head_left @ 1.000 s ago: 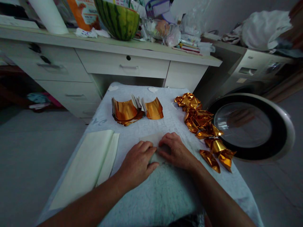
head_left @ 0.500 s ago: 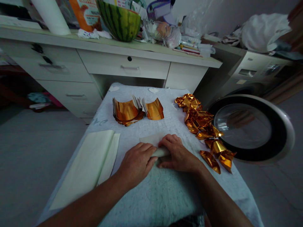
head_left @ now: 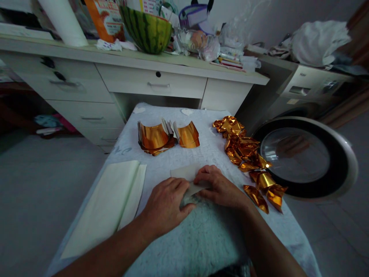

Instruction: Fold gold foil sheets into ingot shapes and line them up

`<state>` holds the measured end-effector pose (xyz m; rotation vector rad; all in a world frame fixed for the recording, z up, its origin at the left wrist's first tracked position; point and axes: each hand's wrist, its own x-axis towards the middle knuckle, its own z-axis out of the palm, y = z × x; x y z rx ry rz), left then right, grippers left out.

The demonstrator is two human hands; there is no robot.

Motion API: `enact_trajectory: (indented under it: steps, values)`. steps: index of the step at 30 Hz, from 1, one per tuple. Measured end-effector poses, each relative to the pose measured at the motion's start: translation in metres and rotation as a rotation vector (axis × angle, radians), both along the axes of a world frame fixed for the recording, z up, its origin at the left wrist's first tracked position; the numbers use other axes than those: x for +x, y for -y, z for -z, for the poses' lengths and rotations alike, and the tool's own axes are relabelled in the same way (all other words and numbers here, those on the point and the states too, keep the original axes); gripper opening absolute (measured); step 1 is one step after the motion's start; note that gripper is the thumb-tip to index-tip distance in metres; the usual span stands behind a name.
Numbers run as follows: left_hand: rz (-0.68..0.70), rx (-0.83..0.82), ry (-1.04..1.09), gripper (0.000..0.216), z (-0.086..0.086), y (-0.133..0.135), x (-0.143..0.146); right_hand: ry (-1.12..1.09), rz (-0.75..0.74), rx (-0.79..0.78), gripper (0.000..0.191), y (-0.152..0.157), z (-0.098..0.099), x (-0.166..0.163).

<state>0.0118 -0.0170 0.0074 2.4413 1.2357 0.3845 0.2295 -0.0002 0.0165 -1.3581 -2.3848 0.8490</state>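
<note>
Left hand (head_left: 168, 204) half-open, thumb apart, fingertips on thin white sheet (head_left: 183, 172); right hand (head_left: 221, 188) curled at its folded near edge, can't tell if pinching. Sheet mid-worktop (head_left: 187, 242), nearer than gold foil stack (head_left: 154, 137). Orange packet (head_left: 106, 21) lettering too blurred. Clear plastic wrap (head_left: 209, 48) behind, around something orange-brown.

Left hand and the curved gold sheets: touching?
Apart. The head view shows a strip of tablecloth between the left hand and the curved gold sheets, which lie farther up the table.
</note>
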Motion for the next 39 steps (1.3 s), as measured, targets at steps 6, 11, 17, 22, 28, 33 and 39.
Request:
enact_trajectory:
  steps: [6, 11, 17, 22, 28, 33, 39]
  values:
    - [0.028, 0.007, -0.009, 0.019, 0.005, -0.002, -0.003, -0.001, -0.015, -0.035, 0.021, -0.003, -0.001, 0.003]
    - [0.011, -0.002, 0.013, 0.021, 0.005, -0.004, -0.006, -0.009, -0.049, -0.029, 0.023, -0.005, -0.005, 0.003]
    - [-0.117, -0.023, 0.037, 0.01, 0.007, -0.002, -0.006, -0.072, -0.034, 0.012, 0.029, -0.006, -0.001, 0.001]
    - [-0.212, -0.054, 0.166, 0.02, 0.013, -0.006, -0.008, -0.095, 0.023, 0.042, 0.023, -0.007, 0.006, -0.002]
    - [-0.27, -0.104, 0.27, 0.037, 0.017, -0.011, -0.01, -0.057, 0.232, 0.074, 0.004, -0.008, 0.015, -0.012]
    - [-0.288, -0.092, 0.266, 0.039, 0.017, -0.015, -0.01, -0.038, 0.305, 0.098, 0.005, -0.008, 0.02, -0.017]
    - [-0.306, -0.087, 0.196, 0.041, 0.017, -0.017, -0.01, -0.024, 0.327, 0.104, 0.007, -0.009, 0.023, -0.018]
